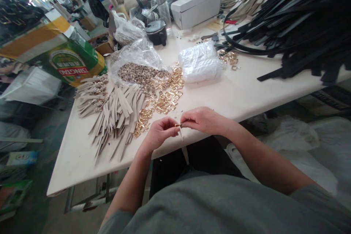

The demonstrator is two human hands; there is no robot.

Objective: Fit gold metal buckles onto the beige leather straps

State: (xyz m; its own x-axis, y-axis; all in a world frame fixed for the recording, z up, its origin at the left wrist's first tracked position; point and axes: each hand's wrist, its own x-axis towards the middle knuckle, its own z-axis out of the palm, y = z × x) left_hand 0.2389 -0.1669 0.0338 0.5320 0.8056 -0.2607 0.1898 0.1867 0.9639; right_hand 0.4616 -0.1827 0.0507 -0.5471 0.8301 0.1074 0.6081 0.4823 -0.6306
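Note:
At the table's near edge my two hands meet, fingertips almost touching. My left hand (pixel 161 131) is closed in a pinch on a narrow beige strap (pixel 181 134), whose end hangs down between the hands. A small gold buckle (pixel 177 125) shows at the fingertips. My right hand (pixel 204 120) is also closed, thumb and fingers pressed together at the buckle; its fingers partly hide it. Just left of my hands lie loose gold buckles (pixel 164 103) and a heap of beige straps (pixel 117 111). Behind them, a clear plastic bag (pixel 137 56) holds many small beige loops (pixel 137 74).
A white plastic-wrapped pack (pixel 201 62) lies mid-table. Black straps (pixel 309 22) pile at the right, some overhanging the edge. Further back stand a white box (pixel 199 5), a dark lidded mug (pixel 156 32) and a glass bottle (pixel 163 9). A green carton (pixel 74 56) adjoins the left side.

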